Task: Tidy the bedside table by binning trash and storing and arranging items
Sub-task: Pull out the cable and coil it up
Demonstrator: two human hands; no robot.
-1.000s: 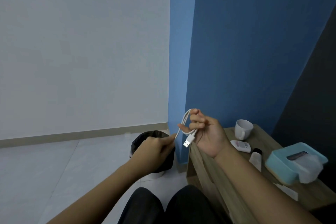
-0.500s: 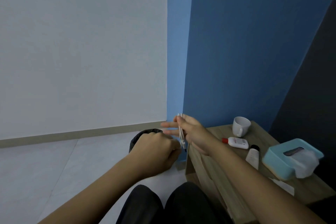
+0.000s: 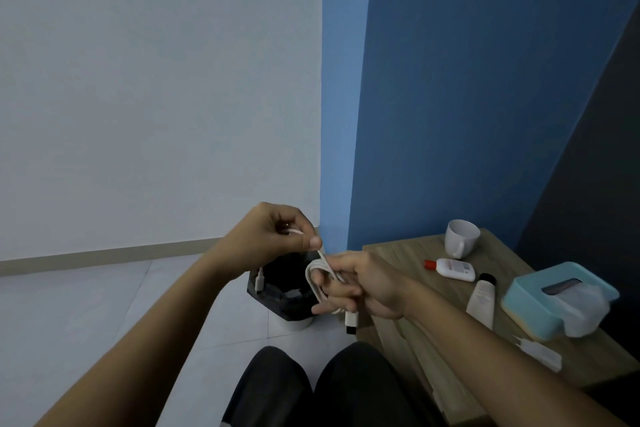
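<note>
The person is holding a thin white charging cable [image 3: 317,276] in both hands above the black waste bin [image 3: 277,291]. The right hand [image 3: 360,284] is gripping the coiled loops, and the left hand [image 3: 277,239] is pinching one strand, left of the wooden desk [image 3: 408,253].

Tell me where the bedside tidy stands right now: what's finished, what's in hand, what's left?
Done: hard to confirm; the bin beside the table holds a dark liner, contents unclear. In hand: the white cable is being coiled, right hand gripping the loops, left hand feeding the free end. Left: the mug, small bottle, tube, tissue box and white scrap lie unarranged on the bedside table.
</note>
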